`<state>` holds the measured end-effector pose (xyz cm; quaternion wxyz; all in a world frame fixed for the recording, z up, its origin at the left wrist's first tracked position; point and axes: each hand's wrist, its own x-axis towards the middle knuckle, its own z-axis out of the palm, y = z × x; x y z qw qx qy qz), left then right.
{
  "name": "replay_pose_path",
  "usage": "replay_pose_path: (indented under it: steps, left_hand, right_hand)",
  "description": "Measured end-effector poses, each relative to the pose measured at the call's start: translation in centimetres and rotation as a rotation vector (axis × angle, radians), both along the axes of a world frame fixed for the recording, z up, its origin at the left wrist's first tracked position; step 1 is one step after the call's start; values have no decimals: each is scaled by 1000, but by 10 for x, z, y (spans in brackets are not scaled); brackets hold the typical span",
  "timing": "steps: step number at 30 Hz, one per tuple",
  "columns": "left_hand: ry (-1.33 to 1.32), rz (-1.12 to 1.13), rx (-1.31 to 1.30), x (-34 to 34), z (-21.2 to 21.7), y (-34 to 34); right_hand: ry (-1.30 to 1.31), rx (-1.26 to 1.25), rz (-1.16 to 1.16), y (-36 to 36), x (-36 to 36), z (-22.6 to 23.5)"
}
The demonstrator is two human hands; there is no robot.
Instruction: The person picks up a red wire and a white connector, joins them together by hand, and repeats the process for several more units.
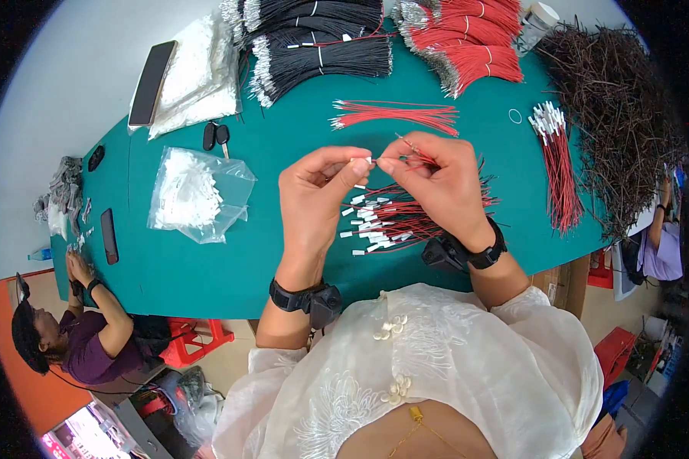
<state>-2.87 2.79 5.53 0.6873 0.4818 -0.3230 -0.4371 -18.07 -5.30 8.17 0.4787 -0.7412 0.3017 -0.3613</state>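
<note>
My left hand [318, 191] pinches a small white connector [370, 161] at its fingertips. My right hand [436, 180] grips a thin red wire [410, 145] and holds its end against the connector. Both hands hover above a pile of red and dark wires with white connectors [383, 222] lying on the green table [207, 260]. A black band with a small device sits on each wrist.
A clear bag of white connectors [195, 195] lies to the left. Loose red wires [394, 115], black wire bundles [321, 46], red bundles [467, 38], and a dark wire heap [620, 115] fill the far side. Another person [76, 329] sits at the table's left end.
</note>
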Motion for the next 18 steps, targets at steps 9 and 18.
replay_pose_path:
  steps: [9,18]
  left_hand:
    - [125,-23,9,22,-11,2]
    - [-556,-115,266,10,-58,16]
  right_hand:
    - [57,-142,15,-24,-17,3]
    - [761,-447,-325,-54,-76,25]
